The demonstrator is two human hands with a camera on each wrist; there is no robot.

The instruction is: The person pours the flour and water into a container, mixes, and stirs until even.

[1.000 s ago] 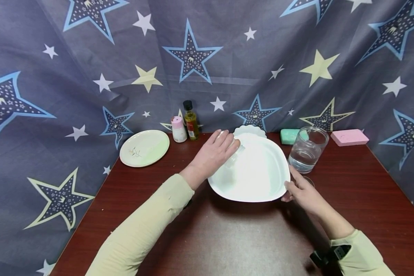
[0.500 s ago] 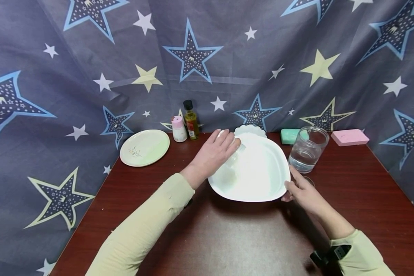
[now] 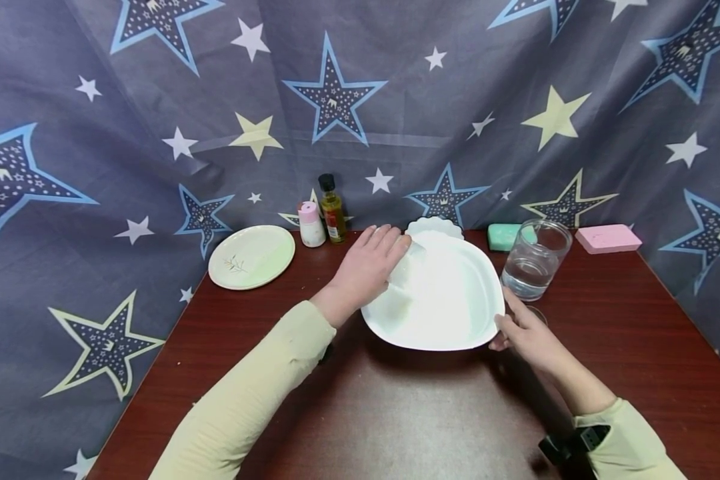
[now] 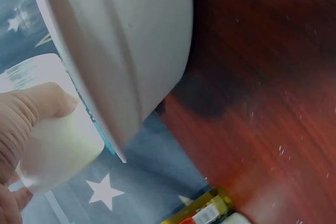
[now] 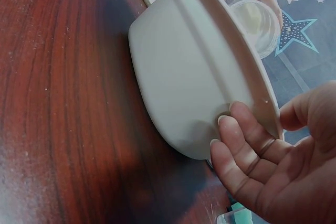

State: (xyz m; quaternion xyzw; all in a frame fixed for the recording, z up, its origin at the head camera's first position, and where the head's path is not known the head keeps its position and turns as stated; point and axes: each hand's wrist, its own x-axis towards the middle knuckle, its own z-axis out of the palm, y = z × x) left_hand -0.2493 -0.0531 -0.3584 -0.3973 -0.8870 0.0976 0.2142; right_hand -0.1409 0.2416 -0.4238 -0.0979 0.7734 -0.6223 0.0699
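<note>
A wide white dish (image 3: 444,300) is tilted up off the dark red table, its inside facing me. My right hand (image 3: 525,333) grips its right rim, thumb on top and fingers (image 5: 231,145) under the dish's outside (image 5: 184,93). My left hand (image 3: 369,267) holds a small pale, whitish piece (image 3: 409,270) against the dish's inner left side. In the left wrist view my thumb (image 4: 31,106) lies on that piece (image 4: 58,150) beside the dish's rim (image 4: 121,40). What the piece is I cannot tell; it looks rounded (image 5: 257,22) in the right wrist view.
Along the starred backdrop stand a pale green plate (image 3: 251,257), a pink-capped shaker (image 3: 311,225), an oil bottle (image 3: 333,210), a small scalloped white plate (image 3: 435,227), a green sponge (image 3: 503,237), a glass jar of water (image 3: 534,260) and a pink sponge (image 3: 607,239).
My left hand has slid a little left and toward the dish's rim with the pale piece. The dish and my right hand have stayed put.
</note>
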